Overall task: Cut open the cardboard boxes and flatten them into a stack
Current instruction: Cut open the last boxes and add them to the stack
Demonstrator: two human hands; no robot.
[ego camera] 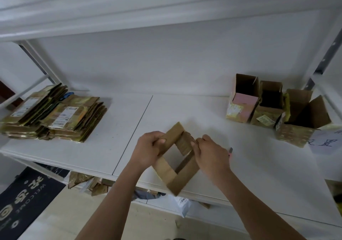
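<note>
I hold a small brown cardboard box (175, 176), open at both ends like a diamond-shaped sleeve, just above the white shelf (212, 114). My left hand (148, 150) grips its upper left wall. My right hand (211, 154) pinches a flap at its upper right corner. A stack of flattened boxes (53, 115) lies at the left of the shelf. Three opened boxes (273, 108) stand upright at the right. A small cutter (230, 152) lies on the shelf just right of my right hand.
A sheet of paper with handwriting (325, 141) lies at the right edge. Cardboard scraps and a plastic bag (88, 181) sit on the shelf below. A dark welcome mat (24, 197) covers the floor at lower left. Metal shelf uprights stand at both sides.
</note>
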